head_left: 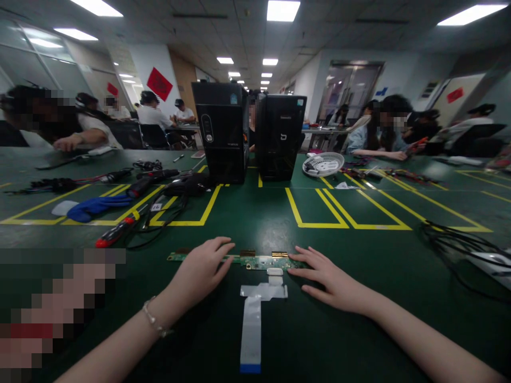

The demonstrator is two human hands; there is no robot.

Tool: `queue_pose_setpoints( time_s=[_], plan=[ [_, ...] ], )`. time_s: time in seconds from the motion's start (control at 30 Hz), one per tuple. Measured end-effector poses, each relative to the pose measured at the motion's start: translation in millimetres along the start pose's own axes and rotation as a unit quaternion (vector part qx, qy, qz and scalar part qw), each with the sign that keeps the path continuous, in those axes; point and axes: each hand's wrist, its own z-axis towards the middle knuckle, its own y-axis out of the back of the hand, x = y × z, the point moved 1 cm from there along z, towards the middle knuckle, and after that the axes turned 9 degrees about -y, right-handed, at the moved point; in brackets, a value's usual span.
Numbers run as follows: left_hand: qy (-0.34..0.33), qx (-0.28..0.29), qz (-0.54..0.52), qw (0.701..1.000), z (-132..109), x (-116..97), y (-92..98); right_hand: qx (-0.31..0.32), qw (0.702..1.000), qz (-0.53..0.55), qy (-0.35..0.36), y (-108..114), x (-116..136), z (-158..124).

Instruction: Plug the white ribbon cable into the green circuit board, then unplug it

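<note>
Long, narrow circuit board (261, 263) is lying on the green desk (339, 351), white ribbon cable (251, 330) running from its near-edge connector (274, 272) toward the wearer. Left hand (204, 266) is covering part of the board's left side, fingers loosely curved, not gripping; right hand (324, 275) is spreading open at the right end, can't tell if pressing. Board is probably handling light, stiff, brittle; cable limp, easily creased. Best holding bare long edges, avoiding gold-coloured tabs (279, 254) and tugging the cable.
</note>
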Motion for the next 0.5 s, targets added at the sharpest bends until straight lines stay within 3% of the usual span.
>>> queue_pose_setpoints(
  time_s=[0.1, 0.2, 0.5],
  plan=[
    [0.043, 0.027, 0.000, 0.999, -14, 26, -0.3, 0.000, 1.000, 0.002, 0.001, 0, 1, 0],
    [0.039, 0.047, -0.020, 0.998, -20, 38, -0.6, 0.005, 1.000, -0.004, -0.004, 1, 2, 0],
    [0.038, 0.052, -0.048, 0.997, -18, 29, -0.1, 0.013, 1.000, 0.001, -0.015, 2, 3, -2]
  ],
)
